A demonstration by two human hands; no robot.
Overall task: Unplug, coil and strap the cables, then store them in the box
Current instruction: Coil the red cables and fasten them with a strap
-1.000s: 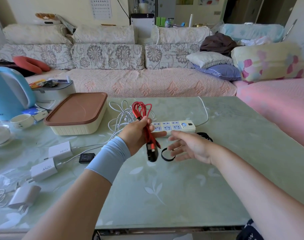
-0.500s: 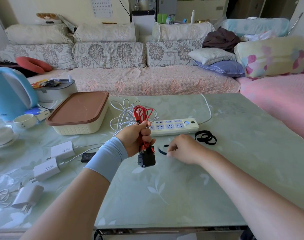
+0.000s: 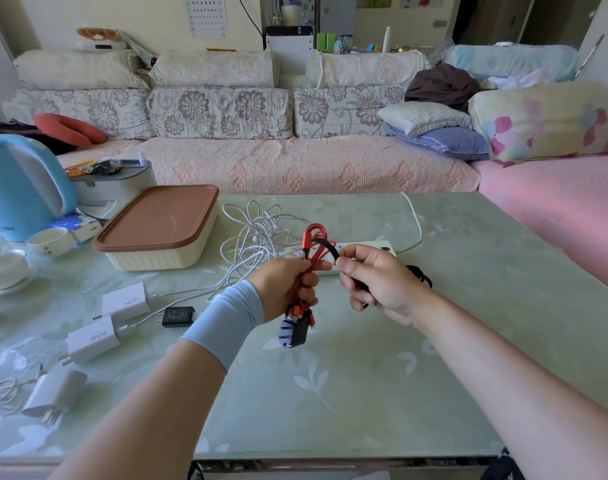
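My left hand (image 3: 284, 289) grips a coiled red cable (image 3: 313, 241) above the table, and its dark plug adapter (image 3: 294, 330) hangs below my fist. My right hand (image 3: 375, 281) pinches a black strap (image 3: 326, 247) that arcs up beside the red loops. A white power strip (image 3: 387, 247) lies just behind both hands, partly hidden. Tangled white cables (image 3: 257, 233) lie to its left. The cream box with a brown lid (image 3: 160, 226) stands shut at the left.
White chargers (image 3: 124, 301) (image 3: 91, 339) (image 3: 54, 393) and a small black adapter (image 3: 177, 317) lie on the green glass table (image 3: 330, 393) at the left. More black straps (image 3: 421, 276) lie behind my right wrist. A blue kettle (image 3: 21, 188) and a cup (image 3: 49, 241) stand far left.
My right hand has picked a black strap up off the table and raised it to the red cable coil. My left hand still holds the coil, a little lower in view.
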